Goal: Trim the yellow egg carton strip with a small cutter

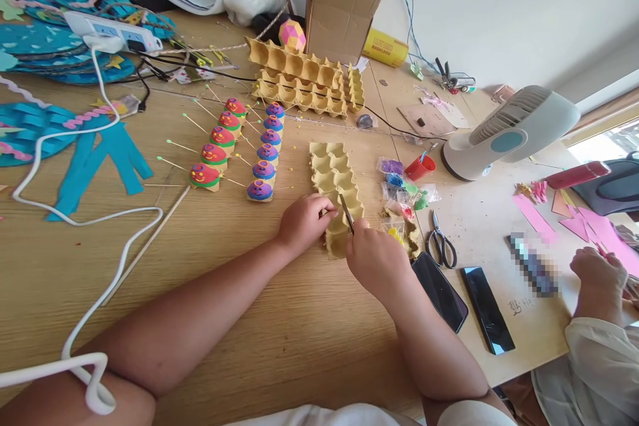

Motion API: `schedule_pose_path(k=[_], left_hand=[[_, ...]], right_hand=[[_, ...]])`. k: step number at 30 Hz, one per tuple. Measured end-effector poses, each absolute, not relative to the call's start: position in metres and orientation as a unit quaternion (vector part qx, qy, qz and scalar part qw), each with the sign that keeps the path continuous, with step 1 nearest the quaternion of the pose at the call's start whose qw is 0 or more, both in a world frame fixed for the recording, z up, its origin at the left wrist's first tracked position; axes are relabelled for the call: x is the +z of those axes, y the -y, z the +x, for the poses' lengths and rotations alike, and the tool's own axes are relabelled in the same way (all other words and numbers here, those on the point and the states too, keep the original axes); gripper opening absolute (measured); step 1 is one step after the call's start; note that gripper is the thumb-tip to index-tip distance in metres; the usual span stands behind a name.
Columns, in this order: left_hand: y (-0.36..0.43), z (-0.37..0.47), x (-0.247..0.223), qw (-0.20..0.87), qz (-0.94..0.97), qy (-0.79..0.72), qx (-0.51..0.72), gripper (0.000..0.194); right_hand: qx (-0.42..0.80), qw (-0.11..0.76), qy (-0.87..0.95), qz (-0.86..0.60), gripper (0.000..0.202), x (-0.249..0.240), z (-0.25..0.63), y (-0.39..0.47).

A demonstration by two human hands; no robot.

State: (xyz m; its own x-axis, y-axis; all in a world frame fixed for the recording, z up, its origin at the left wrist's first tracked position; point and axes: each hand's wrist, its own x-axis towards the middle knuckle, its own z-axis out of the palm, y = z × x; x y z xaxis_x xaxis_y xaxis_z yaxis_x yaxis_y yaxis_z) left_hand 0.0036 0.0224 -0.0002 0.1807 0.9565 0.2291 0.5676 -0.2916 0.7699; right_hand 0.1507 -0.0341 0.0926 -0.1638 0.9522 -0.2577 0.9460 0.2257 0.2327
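Note:
A yellowish egg carton lies on the table in front of me, its row of cups running away from me. My left hand is closed on its left edge, thumb and fingers pinched there. In my right hand is a cutting tool with a narrow dark blade; the fist hides its handle, so I cannot tell scissors from knife. The blade points away from me over the carton's cups. Left of the carton stand a red-and-green clay caterpillar on carton cups and a purple-and-blue one.
More egg cartons are at the back. Right of my hands lie bagged clay, a red cup, scissors and two phones. A white fan stands beyond. A co-worker's hand holds pink paper. A white cable crosses the left.

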Motion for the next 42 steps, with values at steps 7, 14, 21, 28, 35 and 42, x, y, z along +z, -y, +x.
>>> schedule_pose_path(k=[7,14,21,28,35,42], left_hand=[[-0.026,0.001,-0.005,0.278,0.703,-0.519,0.399,0.006],[-0.027,0.000,-0.004,0.280,0.702,-0.523,0.394,0.005],[-0.027,0.001,-0.005,0.278,0.703,-0.523,0.393,0.006],[-0.026,0.001,-0.005,0.282,0.701,-0.526,0.390,0.006],[-0.026,0.001,-0.004,0.282,0.699,-0.526,0.393,0.005],[-0.026,0.001,-0.005,0.278,0.700,-0.524,0.398,0.006]], right_hand=[[0.011,0.146,-0.752,0.643,0.022,0.109,0.160,0.036],[0.008,0.168,-0.768,0.618,0.023,0.110,0.156,0.048],[0.023,0.173,-0.767,0.617,0.023,0.108,0.156,0.050],[0.013,0.188,-0.766,0.615,0.021,0.113,0.159,0.052],[0.006,0.193,-0.774,0.603,0.019,0.117,0.164,0.055],[0.030,0.189,-0.792,0.579,0.022,0.122,0.171,0.058]])
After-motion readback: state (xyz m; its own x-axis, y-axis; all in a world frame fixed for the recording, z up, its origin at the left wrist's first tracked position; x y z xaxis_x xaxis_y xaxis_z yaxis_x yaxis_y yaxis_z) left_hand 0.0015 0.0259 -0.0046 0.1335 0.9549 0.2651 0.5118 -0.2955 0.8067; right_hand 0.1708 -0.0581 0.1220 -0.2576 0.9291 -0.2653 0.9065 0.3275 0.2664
